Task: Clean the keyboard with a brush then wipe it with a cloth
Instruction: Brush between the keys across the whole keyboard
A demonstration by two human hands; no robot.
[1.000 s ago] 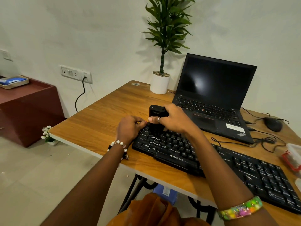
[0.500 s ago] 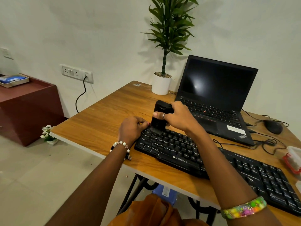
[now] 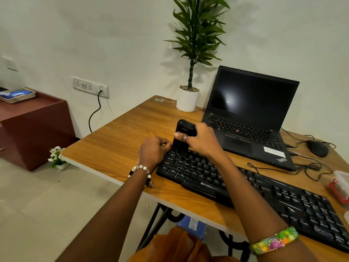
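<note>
A long black keyboard (image 3: 245, 188) lies slantwise on the wooden table (image 3: 120, 148). My right hand (image 3: 202, 140) grips a black brush (image 3: 182, 135) that stands upright over the keyboard's far left corner. Its bristle end meets the top row of keys. My left hand (image 3: 153, 152) rests at the keyboard's left end with curled fingers touching the corner beside the brush. No cloth is in sight.
An open black laptop (image 3: 249, 118) stands behind the keyboard, with a white potted plant (image 3: 188, 100) to its left. A black mouse (image 3: 317, 148) and tangled cables (image 3: 309, 167) lie on the right. A red-and-clear box (image 3: 340, 186) sits at the right edge.
The brush and my right hand lifted slightly and shifted toward the keyboard's far left corner. My left hand stayed at that end.
</note>
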